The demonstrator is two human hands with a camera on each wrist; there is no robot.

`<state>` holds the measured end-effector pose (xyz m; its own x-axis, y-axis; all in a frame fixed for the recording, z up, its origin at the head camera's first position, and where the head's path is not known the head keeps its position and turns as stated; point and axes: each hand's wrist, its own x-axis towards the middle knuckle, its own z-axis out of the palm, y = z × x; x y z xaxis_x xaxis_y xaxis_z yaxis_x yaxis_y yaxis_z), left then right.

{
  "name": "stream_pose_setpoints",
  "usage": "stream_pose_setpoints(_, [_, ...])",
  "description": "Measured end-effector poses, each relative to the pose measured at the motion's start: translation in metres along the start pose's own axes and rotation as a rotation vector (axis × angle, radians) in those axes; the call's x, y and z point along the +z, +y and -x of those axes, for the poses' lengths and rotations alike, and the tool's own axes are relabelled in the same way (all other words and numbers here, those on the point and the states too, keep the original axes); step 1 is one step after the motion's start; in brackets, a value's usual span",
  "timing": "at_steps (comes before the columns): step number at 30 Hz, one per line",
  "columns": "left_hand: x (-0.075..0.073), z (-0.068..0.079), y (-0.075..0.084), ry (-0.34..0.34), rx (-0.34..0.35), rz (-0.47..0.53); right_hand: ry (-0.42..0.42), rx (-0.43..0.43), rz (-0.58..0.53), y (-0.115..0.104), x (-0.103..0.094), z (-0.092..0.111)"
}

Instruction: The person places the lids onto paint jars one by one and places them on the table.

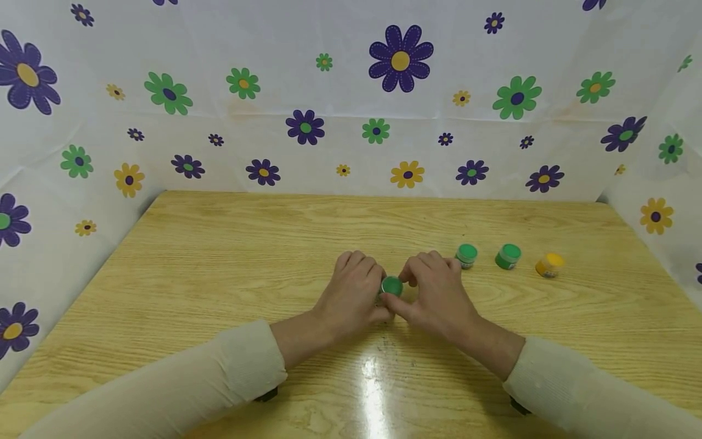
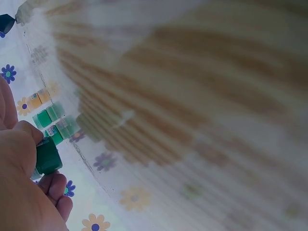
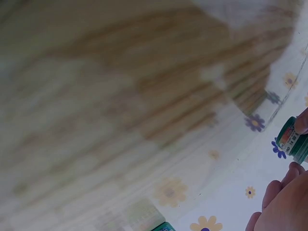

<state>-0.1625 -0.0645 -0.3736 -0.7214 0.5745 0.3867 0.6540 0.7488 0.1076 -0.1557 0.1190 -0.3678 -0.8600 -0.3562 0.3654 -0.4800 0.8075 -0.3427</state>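
Near the middle of the table, both hands meet at a small green paint jar (image 1: pixel 392 286), its round top facing up in the head view. My left hand (image 1: pixel 353 292) grips it from the left side. From the right, my right hand (image 1: pixel 437 296) pinches it between thumb and index finger. The left wrist view shows the jar's dark green body (image 2: pixel 48 156) between thumb and fingers. A printed label on the jar (image 3: pixel 290 138) shows in the right wrist view, with a clear rim at one end. The fingers hide part of its sides.
Beyond the right hand stand two more green paint jars (image 1: pixel 467 255) (image 1: pixel 509 256) and a yellow one (image 1: pixel 550 265), in a loose row. The wooden table (image 1: pixel 230 256) is bordered by a white flowered cloth (image 1: pixel 351 85) at the back and sides.
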Motion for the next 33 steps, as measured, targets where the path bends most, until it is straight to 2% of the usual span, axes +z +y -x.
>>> stream_pose_setpoints(3, [-0.0007, -0.0003, 0.0005, 0.0, -0.007, -0.011, -0.012, 0.023, -0.003, 0.0002, -0.0002, -0.0003])
stream_pose_setpoints(7, [-0.0006, -0.0006, 0.001, 0.009, -0.024, -0.026, -0.006, 0.032, -0.074, 0.0027, -0.0007, -0.0003])
stream_pose_setpoints(13, [0.0004, -0.0009, 0.0013, 0.025, -0.044, -0.008, 0.038, -0.065, -0.16, 0.0067, -0.0009, -0.0004])
stream_pose_setpoints(20, [0.0007, -0.0006, 0.0008, 0.02, -0.036, -0.018, 0.053, -0.126, -0.146, 0.0065, 0.0003, -0.0005])
stream_pose_setpoints(26, [0.0011, -0.0002, 0.0008, 0.042, -0.014, -0.014, 0.057, -0.133, -0.119, 0.0058, 0.0008, -0.0006])
stream_pose_setpoints(33, [0.0009, -0.0011, 0.0006, 0.028, -0.021, -0.001, 0.057, -0.12, -0.089, 0.0047, 0.0002, -0.0009])
